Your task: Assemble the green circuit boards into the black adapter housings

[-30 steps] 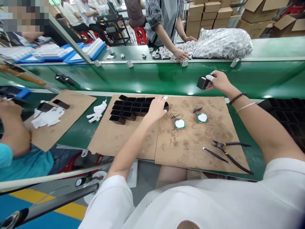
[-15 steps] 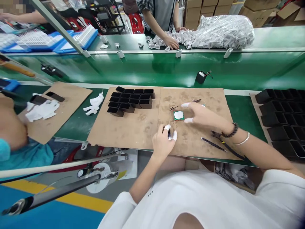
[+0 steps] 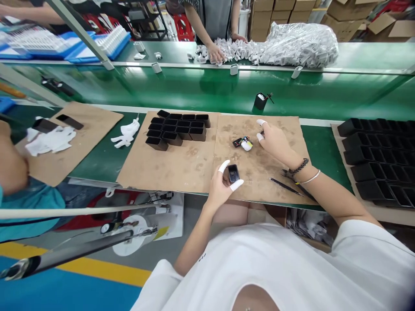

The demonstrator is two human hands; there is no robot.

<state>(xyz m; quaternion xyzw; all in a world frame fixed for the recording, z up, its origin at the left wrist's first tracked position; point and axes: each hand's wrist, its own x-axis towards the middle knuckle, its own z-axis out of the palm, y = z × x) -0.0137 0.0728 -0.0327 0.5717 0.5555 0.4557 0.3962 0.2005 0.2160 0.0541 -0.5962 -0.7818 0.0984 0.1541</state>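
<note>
My left hand (image 3: 220,183), with white finger cots on thumb and forefinger, grips a small black plastic case (image 3: 233,173), its open side facing up. Beyond it on the brown cardboard lies a small electronic assembly (image 3: 246,144) with a white pad, coloured wires and a black part. My right hand (image 3: 275,142) is just right of this assembly, white-capped thumb and forefinger apart. A small dark piece shows between those fingertips, too small to identify; it appears to lie on the cardboard.
Rows of black cases (image 3: 177,128) stand to the left, more cases (image 3: 376,160) to the right. Tweezers (image 3: 285,186) and yellow-black cutters (image 3: 300,185) lie near my right forearm. Across the green conveyor (image 3: 194,88), a co-worker's hand (image 3: 215,52) sorts white plastic parts. A white glove (image 3: 126,133) lies left.
My left hand has turned the black case so its opening shows. The electronic assembly has shifted and turned over, exposing wires. My right hand has moved away from it, to the dark piece.
</note>
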